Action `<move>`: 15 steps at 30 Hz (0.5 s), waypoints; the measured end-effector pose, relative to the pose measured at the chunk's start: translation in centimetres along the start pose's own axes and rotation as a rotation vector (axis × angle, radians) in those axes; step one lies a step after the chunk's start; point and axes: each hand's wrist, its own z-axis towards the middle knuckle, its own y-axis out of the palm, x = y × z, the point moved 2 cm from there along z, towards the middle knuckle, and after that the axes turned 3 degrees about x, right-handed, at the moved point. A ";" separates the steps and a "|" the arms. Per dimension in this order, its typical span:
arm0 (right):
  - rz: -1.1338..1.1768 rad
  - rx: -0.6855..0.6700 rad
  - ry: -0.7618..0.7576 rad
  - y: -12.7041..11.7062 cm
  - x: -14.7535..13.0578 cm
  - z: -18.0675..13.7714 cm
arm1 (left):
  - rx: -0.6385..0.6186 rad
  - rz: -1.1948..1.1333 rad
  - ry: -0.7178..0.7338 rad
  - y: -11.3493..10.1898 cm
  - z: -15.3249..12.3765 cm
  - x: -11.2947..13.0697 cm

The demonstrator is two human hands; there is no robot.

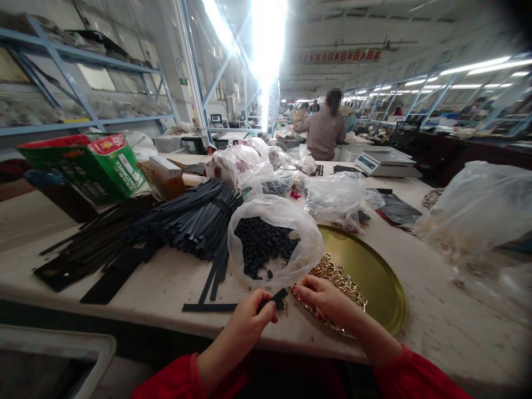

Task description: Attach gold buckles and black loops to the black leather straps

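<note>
My left hand (248,321) is closed in a pinch on a short black strap (275,300) near the table's front edge. My right hand (322,296) sits just to its right, fingers curled at the strap's end, over a heap of gold metal buckles (343,287) on a round gold tray (374,277). Whether the right hand holds a buckle is hidden. Just beyond my hands stands an open clear plastic bag of small black pieces (261,244). A long black strap (210,307) lies flat on the table to the left.
A big pile of black straps (166,227) covers the left of the table, behind it a green carton (89,166). Clear plastic bags (477,208) stand at right and in the middle. A white scale (384,163) is farther back, where a person (324,130) sits facing away.
</note>
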 end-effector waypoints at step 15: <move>0.970 -0.099 0.084 7.3 -2.9 -2.2 | 0.048 0.167 0.065 -1.2 -1.4 0.7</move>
